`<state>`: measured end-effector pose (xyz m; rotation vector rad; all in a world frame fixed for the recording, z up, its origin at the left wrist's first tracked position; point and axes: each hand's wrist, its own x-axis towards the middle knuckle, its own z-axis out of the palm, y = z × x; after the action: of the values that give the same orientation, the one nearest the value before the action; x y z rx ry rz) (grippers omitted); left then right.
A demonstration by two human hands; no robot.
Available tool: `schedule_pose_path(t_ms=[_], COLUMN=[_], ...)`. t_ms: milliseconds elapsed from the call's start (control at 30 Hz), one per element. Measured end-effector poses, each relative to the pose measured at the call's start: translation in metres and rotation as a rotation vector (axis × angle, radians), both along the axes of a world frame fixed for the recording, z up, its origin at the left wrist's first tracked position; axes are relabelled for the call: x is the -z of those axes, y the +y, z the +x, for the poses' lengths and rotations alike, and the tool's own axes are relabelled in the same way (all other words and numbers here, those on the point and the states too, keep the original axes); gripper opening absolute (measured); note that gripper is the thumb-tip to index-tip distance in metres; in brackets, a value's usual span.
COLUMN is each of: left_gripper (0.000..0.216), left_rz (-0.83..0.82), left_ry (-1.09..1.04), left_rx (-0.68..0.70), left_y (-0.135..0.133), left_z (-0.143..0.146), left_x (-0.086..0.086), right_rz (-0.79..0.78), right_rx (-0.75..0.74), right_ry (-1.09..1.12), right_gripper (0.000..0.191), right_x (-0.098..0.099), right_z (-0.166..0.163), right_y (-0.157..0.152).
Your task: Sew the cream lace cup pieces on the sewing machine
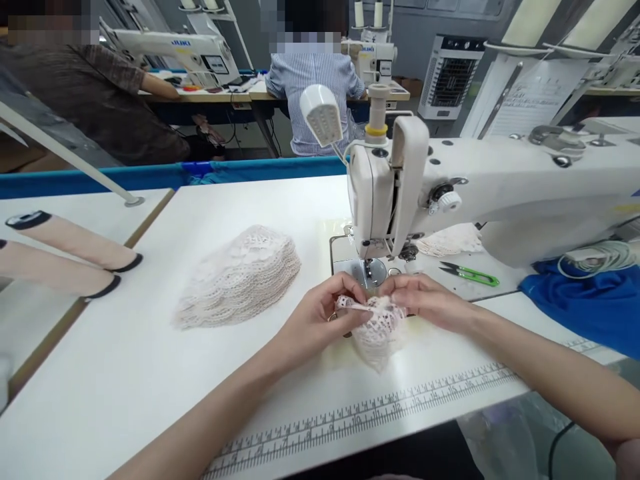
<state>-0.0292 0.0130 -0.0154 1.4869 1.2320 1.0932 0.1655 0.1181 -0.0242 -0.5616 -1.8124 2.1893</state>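
Observation:
Just in front of the sewing machine's [387,193] needle, a small piece of white lace [381,328] is bunched between my two hands. My left hand [327,310] pinches its left side, thumb beneath and fingers curled over the folded edge. On the opposite side, my right hand [425,300] grips the lace with its fingertips. The lower part of the lace drapes onto the table. Behind the hands, the metal needle plate [345,257] is partly covered. To the left lies a stack of cream lace pieces [240,280].
Green thread snips [470,274] lie right of the needle, near another lace piece [450,241]. Blue fabric [590,300] is bunched at the right. A printed ruler [350,421] runs along the table's front edge. Two beige sleeves [75,243] lie left. Two people sit beyond the blue-edged table.

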Motion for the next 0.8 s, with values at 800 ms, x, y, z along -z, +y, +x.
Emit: schedule_pose_path(t_ms=[800], left_gripper=[0.024], left_rz=[-0.302], left_ry=[-0.191], left_rx=[-0.088], left_y=[0.002], left_z=[-0.007], left_x=[-0.007], right_rz=[-0.001], right_rx=[0.301], right_ry=[0.067], right_gripper=[0.015], right_x=[0.002], right_z=[-0.003], right_y=[-0.003])
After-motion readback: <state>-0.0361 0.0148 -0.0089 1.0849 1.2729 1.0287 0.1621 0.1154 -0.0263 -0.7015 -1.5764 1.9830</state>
